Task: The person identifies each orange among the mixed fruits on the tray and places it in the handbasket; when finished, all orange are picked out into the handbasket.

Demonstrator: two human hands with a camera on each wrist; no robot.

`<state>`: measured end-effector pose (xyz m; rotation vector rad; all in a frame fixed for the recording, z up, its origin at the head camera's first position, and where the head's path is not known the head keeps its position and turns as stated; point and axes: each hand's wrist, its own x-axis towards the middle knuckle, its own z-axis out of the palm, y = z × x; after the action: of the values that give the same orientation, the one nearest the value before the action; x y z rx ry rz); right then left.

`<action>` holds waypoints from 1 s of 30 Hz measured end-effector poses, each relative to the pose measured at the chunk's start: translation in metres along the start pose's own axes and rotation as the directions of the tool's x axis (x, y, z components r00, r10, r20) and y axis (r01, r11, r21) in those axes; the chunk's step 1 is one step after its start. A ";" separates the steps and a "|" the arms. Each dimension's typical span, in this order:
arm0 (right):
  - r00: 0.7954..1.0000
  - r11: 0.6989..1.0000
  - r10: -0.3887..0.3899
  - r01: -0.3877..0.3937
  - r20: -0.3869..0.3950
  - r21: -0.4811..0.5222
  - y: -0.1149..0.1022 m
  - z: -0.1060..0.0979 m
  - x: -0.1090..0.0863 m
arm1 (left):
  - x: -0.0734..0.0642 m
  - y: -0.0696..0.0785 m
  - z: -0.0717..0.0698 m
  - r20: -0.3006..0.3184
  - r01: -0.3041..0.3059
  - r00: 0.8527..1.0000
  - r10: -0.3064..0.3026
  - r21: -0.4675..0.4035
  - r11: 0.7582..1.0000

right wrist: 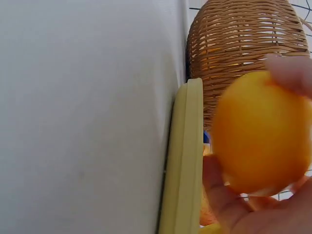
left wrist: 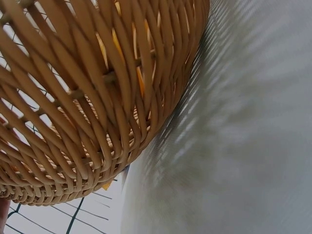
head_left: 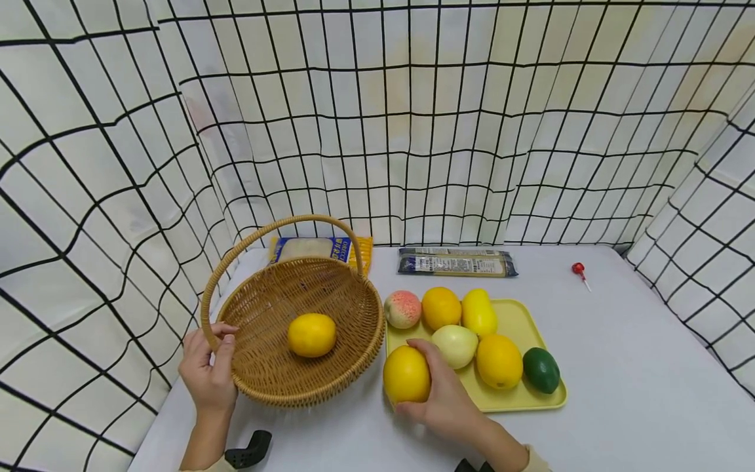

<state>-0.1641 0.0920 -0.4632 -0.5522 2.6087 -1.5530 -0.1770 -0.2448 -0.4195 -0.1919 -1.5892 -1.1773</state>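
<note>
My left hand (head_left: 209,372) grips the brown wicker basket (head_left: 277,391) at its left side, by the foot of the tall arched handle. The basket tilts, its opening facing me, and one yellow-orange round fruit (head_left: 312,335) lies inside. Woven strands of the basket (left wrist: 92,97) fill much of the left wrist view, which barely shows the hand. Between thumb and fingers, my right hand (head_left: 444,400) holds an orange (head_left: 407,374) above the left front edge of the yellow tray (head_left: 525,402). The right wrist view shows this orange (right wrist: 261,131) apart from the basket behind it.
On the tray sit a peach (head_left: 403,309), two oranges, a yellow oblong fruit (head_left: 479,312), a pale green round one (head_left: 455,345) and a dark green one (head_left: 541,370). Behind lie packets (head_left: 457,262) and a small red-headed tool (head_left: 579,270). Black netting (head_left: 407,131) encloses the table.
</note>
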 end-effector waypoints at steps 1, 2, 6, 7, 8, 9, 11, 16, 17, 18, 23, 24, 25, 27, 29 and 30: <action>1.000 1.000 -0.006 0.006 -0.017 0.010 -0.001 0.000 0.000 | 0.000 0.000 0.000 0.000 0.001 1.000 -0.001 0.002 1.000; 0.999 1.000 -0.011 0.012 -0.033 0.019 -0.002 -0.001 0.000 | 0.000 0.001 0.000 0.000 0.002 1.000 -0.002 0.007 1.000; 0.996 0.999 -0.025 0.028 -0.088 0.031 -0.007 -0.003 0.002 | 0.001 0.002 0.001 0.002 0.004 1.000 -0.005 0.017 1.000; 0.995 0.999 -0.030 0.034 -0.100 0.035 -0.008 -0.004 0.002 | 0.000 0.001 0.001 0.002 0.004 1.000 -0.004 0.018 1.000; 0.994 0.998 -0.037 0.042 -0.107 0.043 -0.009 -0.005 0.003 | 0.000 0.001 0.001 0.003 0.005 1.000 -0.005 0.019 1.000; 0.993 0.998 -0.046 0.051 -0.113 0.043 -0.011 -0.006 0.004 | 0.000 0.001 0.001 0.005 0.006 1.000 -0.006 0.018 1.000; 0.989 0.995 -0.087 0.092 -0.119 0.031 -0.015 -0.008 0.006 | 0.000 0.002 0.001 0.007 0.006 1.000 -0.006 0.020 1.000; 0.971 0.980 -0.201 0.200 -0.133 -0.024 -0.025 -0.014 0.014 | -0.001 0.001 0.001 0.003 0.006 1.000 -0.006 0.018 1.000; 0.968 0.978 -0.210 0.210 -0.139 -0.016 -0.028 -0.015 0.016 | 0.000 0.001 0.001 0.003 0.005 1.000 -0.005 0.017 1.000; 0.967 0.977 -0.210 0.213 -0.146 0.001 -0.031 -0.016 0.018 | 0.000 0.002 0.001 0.002 0.005 1.000 -0.005 0.017 1.000; 0.958 0.964 -0.234 0.250 -0.164 0.086 -0.051 -0.019 0.031 | -0.001 0.002 0.001 0.008 0.000 1.000 0.000 -0.005 1.000; 0.956 0.961 -0.243 0.260 -0.165 0.095 -0.056 -0.018 0.033 | -0.001 0.000 0.001 0.011 -0.001 1.000 0.002 -0.010 1.000; 0.954 0.958 -0.252 0.270 -0.165 0.099 -0.060 -0.017 0.035 | -0.002 -0.003 0.001 0.013 -0.004 1.000 0.005 -0.018 1.000; 0.951 0.953 -0.262 0.282 -0.166 0.111 -0.067 -0.014 0.039 | -0.004 -0.011 0.000 0.018 -0.011 1.000 0.012 -0.034 0.999; 0.947 0.945 -0.280 0.301 -0.155 0.130 -0.073 -0.010 0.042 | -0.006 -0.021 -0.003 0.019 -0.020 1.000 0.021 -0.040 0.999; 0.945 0.939 -0.293 0.313 -0.146 0.140 -0.075 -0.007 0.044 | -0.007 -0.026 -0.004 0.017 -0.024 1.000 0.025 -0.045 0.999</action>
<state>-0.1860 0.0516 -0.3897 -0.9089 2.5446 -1.9247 -0.1883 -0.2571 -0.4407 -0.2507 -1.5720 -1.1960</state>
